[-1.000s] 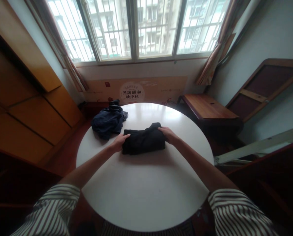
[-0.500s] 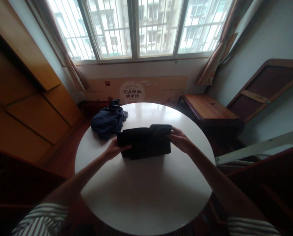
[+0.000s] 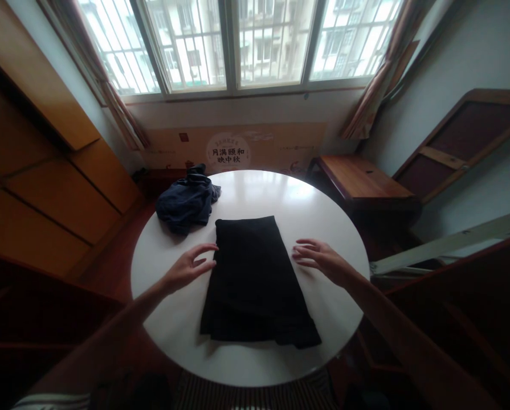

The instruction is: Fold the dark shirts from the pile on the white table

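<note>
A black folded garment (image 3: 257, 282) lies flat on the round white table (image 3: 164, 322), its wider end toward me; its exact kind cannot be made out. My left hand (image 3: 190, 266) is at the garment's left edge with fingers apart and fingertips at or just touching the cloth. On the other side, my right hand (image 3: 317, 257) hovers a little off the right edge, fingers spread and holding nothing. A crumpled dark blue garment (image 3: 184, 205) rests at the table's far left.
Behind the table stands a wall with a window (image 3: 233, 45) and a printed banner (image 3: 263, 145). A low wooden bench (image 3: 366, 182) is at the far right. Orange-brown cabinets (image 3: 62, 193) line the left side, and a pale bar (image 3: 451, 245) slants at the right.
The black garment was held up in both hands as a folded bundle; now it is laid out longer and flat on the table. Both hands have let go of it and opened.
</note>
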Tool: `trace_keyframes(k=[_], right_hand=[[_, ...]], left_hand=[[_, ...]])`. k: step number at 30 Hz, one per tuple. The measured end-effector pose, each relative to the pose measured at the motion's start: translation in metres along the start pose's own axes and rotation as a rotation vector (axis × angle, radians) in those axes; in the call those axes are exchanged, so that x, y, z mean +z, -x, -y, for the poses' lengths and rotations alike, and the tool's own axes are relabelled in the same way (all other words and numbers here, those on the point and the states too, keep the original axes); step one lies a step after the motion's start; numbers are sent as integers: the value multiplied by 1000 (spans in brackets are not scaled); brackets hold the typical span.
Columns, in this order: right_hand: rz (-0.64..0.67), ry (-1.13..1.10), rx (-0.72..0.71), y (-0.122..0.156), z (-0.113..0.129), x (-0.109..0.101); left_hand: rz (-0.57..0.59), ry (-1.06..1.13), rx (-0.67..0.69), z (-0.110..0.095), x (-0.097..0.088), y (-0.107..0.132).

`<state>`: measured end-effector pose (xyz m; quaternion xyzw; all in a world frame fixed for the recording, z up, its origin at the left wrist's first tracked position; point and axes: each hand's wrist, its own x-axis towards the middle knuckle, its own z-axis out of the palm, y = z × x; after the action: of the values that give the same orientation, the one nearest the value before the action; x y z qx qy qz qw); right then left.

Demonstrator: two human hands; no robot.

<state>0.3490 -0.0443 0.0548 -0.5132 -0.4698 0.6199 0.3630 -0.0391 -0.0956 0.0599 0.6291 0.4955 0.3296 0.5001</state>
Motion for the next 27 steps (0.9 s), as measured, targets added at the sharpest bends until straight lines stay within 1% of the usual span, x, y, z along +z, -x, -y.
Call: trace_keyframes(k=[1,2,3,4,5,7,9,11,13,15,17,21,23,24,27], right_hand=[[17,-52,77,-8,2,3],[48,-77,129,-16,5,6],[82,-75,160,-22,8,10],[115,-46,178,-27,10,13],[138,5,185,-31,12,16],[171,126,195,-36,15,22],[185,217,210,-38,15,26],[199,252,203,-38,13,29],[228,238,164,-34,10,31],[274,174,131,-30,6,31],[296,95,141,-26,3,30],[258,4,161,-19,0,28],[259,-27,104,-15,3,27],[272,-32,49,-12,5,26],[291,30,-177,-2,13,24]], left_hand=[[-179,94,-108,2,4,-7],[-299,191,-203,3,8,-13],[-356,271,-279,4,13,-19],[-365,321,-337,3,17,-24],[-350,335,-373,2,20,-28],[-288,289,-395,0,26,-36],[-217,239,-352,0,30,-41],[-170,220,-258,1,34,-45],[-150,216,-174,2,38,-46],[-130,236,-128,2,42,-44],[-98,289,-115,2,44,-41],[-28,415,-118,3,44,-36],[-16,462,-106,3,42,-34],[-18,478,-95,2,40,-33],[-18,454,-48,-6,36,-24]])
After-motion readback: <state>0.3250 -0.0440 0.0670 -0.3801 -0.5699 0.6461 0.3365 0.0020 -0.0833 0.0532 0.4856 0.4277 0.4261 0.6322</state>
